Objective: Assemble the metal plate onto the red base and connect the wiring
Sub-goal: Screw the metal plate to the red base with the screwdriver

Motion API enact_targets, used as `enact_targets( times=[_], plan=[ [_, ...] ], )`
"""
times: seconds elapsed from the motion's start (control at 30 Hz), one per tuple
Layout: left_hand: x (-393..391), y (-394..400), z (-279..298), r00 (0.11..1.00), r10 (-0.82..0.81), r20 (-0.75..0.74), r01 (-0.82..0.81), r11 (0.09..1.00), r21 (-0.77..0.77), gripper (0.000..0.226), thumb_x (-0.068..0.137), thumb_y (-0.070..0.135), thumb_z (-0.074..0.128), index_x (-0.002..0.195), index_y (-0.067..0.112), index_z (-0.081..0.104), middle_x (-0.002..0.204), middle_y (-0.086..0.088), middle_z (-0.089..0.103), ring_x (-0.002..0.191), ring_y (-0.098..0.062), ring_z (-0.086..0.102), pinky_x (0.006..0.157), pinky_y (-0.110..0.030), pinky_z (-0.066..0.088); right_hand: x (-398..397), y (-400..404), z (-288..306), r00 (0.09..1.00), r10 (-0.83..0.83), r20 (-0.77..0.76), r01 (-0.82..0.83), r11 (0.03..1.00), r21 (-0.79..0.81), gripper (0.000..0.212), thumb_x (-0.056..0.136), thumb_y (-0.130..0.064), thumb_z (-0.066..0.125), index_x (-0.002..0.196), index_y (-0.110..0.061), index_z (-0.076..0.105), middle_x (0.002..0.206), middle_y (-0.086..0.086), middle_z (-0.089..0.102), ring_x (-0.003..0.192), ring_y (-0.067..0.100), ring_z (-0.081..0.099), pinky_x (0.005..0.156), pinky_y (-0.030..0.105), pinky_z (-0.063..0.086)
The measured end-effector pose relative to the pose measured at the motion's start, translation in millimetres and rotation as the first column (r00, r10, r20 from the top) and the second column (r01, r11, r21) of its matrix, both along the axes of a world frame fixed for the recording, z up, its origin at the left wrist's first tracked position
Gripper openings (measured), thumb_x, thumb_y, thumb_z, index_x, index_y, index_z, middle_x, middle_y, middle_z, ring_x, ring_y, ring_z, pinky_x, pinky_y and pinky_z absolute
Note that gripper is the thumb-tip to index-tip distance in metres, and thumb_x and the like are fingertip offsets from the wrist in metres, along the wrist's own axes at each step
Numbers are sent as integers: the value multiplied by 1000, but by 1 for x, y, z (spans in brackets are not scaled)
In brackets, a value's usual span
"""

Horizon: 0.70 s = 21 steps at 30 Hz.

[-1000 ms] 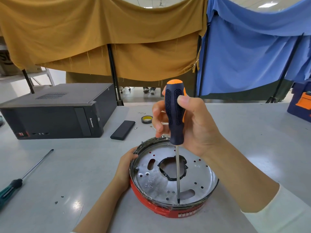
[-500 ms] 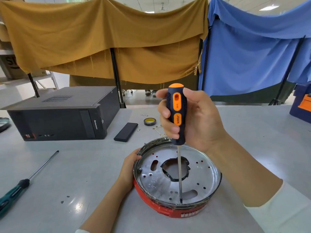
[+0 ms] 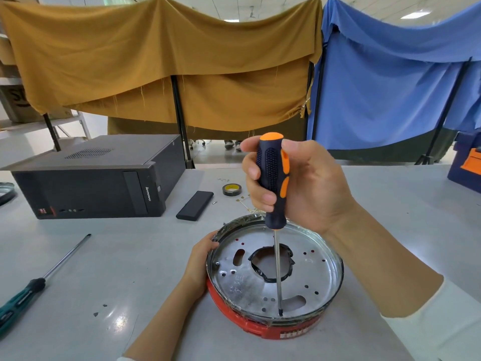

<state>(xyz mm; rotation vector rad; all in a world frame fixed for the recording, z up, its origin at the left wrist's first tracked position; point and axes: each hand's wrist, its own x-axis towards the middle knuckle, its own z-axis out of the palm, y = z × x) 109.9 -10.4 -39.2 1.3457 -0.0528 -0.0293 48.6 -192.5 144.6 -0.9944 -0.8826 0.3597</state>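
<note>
A round metal plate (image 3: pixel 244 285) with several holes and a taped centre opening sits on top of the red base (image 3: pixel 260 327) on the grey table. My right hand (image 3: pixel 307 183) grips the dark blue and orange handle of a screwdriver (image 3: pixel 273 183). It stands upright, its tip down on the plate's near edge. My left hand (image 3: pixel 201 259) holds the left rim of the plate and base, fingers curled over the edge. No wiring shows.
A black computer case (image 3: pixel 96 178) lies at the back left. A black flat bar (image 3: pixel 195 205) and a roll of tape (image 3: pixel 232 189) lie behind the base. A green-handled screwdriver (image 3: pixel 39 282) lies at the left. Cloth screens hang behind the table.
The screwdriver handle has turned in my right hand, with the orange inserts facing differently each frame. Its tip stays at the same spot on the plate. My left hand keeps its hold.
</note>
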Motion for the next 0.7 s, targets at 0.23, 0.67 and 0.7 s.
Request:
enact_targets(
  times=[0.23,0.67,0.7],
  plan=[
    [1,0,-2,1000,-10,-6,10,1000,-29,40,63,15,54,97,3,70,101,-20,70,91,-28,66,84,-42,51,0,3,0,989,-135,55,136,990,-26,22,80,-15,65,91,-15,46,82,3,60,52,17,58,53,26,48],
    [4,0,-6,1000,13,0,-13,1000,14,28,87,-6,43,101,-4,67,94,-15,72,85,-23,67,73,-31,57,0,-1,-1,996,-66,62,68,997,-30,12,83,-16,53,94,-12,57,96,6,65,74,25,67,61,30,53],
    [4,0,-5,1000,14,0,-14,1000,5,28,86,-4,44,104,-6,66,98,-18,71,88,-25,66,78,-35,55,0,0,0,995,-80,60,82,996,-35,10,83,-16,54,92,-13,53,93,5,65,64,21,65,56,26,51]
  ],
)
